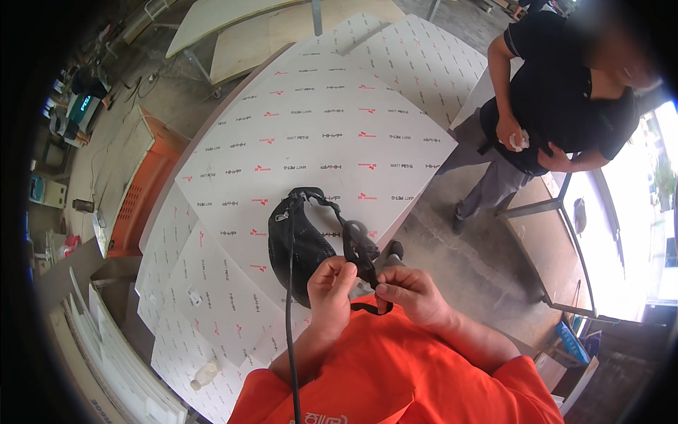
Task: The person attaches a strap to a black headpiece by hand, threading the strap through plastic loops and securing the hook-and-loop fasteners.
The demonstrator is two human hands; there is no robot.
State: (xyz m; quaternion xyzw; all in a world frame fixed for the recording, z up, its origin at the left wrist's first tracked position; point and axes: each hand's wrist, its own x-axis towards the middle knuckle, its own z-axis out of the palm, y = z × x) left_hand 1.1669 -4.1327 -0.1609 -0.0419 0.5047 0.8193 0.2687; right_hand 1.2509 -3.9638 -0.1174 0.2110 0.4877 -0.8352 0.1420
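Note:
A black mesh bag with a zipper lies on the white printed sheets in front of me. Its black strap comes off the top and loops toward my body, bunched near what looks like a buckle. My left hand is closed, thumb against fingers, on the strap beside the bag. To its right my right hand pinches a lower stretch of the same strap between thumb and fingers. The strap's tail hangs against my orange shirt. A black cord runs past my left wrist.
A person in a black top stands at the right, holding something white. An orange cabinet is to the left. A plastic bottle lies on the sheets near left. White panels lean at the lower left.

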